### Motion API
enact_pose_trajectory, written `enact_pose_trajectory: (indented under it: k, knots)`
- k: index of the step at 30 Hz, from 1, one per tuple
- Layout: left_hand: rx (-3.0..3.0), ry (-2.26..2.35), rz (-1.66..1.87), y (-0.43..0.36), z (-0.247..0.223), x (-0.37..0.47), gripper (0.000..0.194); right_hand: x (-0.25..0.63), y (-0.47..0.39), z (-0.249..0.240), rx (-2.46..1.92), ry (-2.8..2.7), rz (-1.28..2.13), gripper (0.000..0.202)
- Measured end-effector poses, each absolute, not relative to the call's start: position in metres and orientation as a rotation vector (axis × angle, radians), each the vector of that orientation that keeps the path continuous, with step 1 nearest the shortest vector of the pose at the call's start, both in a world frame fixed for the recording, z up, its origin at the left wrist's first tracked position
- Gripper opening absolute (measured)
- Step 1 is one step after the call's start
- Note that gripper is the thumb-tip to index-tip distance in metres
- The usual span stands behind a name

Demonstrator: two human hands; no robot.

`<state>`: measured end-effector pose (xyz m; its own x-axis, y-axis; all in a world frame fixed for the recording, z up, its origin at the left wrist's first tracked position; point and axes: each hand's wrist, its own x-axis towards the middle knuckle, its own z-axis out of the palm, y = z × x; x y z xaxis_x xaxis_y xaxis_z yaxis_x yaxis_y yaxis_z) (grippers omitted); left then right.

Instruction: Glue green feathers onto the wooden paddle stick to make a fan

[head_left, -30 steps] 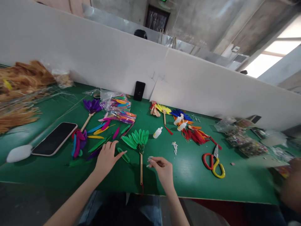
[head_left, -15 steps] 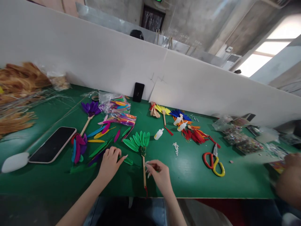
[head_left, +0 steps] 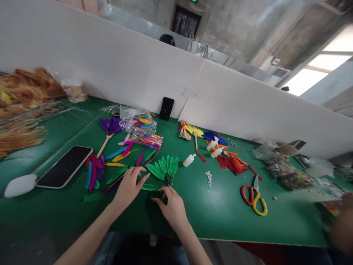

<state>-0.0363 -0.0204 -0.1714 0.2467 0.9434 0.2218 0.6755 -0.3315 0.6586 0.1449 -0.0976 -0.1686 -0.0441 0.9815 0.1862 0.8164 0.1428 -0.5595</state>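
A fan of green feathers (head_left: 165, 167) lies on the green table in front of me. My right hand (head_left: 173, 207) is over its handle, which it mostly hides. That hand's thumb and forefinger are apart, near the base end of a loose green feather (head_left: 149, 187) lying flat left of the fan. Whether a fingertip touches the feather I cannot tell. Left of the fan hovers my left hand (head_left: 130, 187), fingers curved and thumb held apart, with nothing seen in it. Several loose coloured feathers (head_left: 118, 156) lie just beyond it.
Left are a phone (head_left: 64, 167), a white case-like object (head_left: 20, 185) and a purple feather fan (head_left: 110, 126). Bagged feathers (head_left: 143, 125) lie behind. To the right are a glue bottle (head_left: 189, 160), white beads (head_left: 209, 178) and scissors (head_left: 255, 195). A co-worker's blurred hand (head_left: 343, 221) is far right.
My right hand has moved left and in front of the fan's handle, its thumb and forefinger now toward the loose green feather. My left hand has stayed beside the fan. The view has shifted slightly.
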Motion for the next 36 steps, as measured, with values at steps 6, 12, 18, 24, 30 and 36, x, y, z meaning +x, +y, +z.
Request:
enact_pose_trajectory:
  k: [6, 12, 18, 24, 30, 36]
  knots:
    - [2.121, 1.474, 0.481, 0.027, -0.146, -0.026, 0.032, 0.158, -0.102, -0.173, -1.729, -1.752, 0.318, 0.03]
    - [2.239, 1.28, 0.37, 0.058, -0.15, -0.008, 0.034, 0.169, -0.111, -0.186, -1.913, -1.751, 0.215, 0.04]
    - [2.223, 1.219, 0.407, 0.071, -0.159, -0.005, 0.036, 0.163, -0.114, -0.199, -2.056, -1.83, -0.037, 0.04]
    - [2.145, 1.331, 0.877, 0.065, -0.166, -0.01, 0.028, 0.166, -0.108, -0.2, -1.971, -1.898, -0.094, 0.04]
    - [1.932, 1.35, 1.21, 0.049, -0.154, -0.013, 0.023, 0.167, -0.106, -0.193, -1.906, -1.863, -0.076, 0.041]
    - [1.761, 1.283, 1.23, 0.01, -0.139, -0.01, 0.034, 0.161, -0.093, -0.178, -1.84, -1.794, -0.092, 0.04]
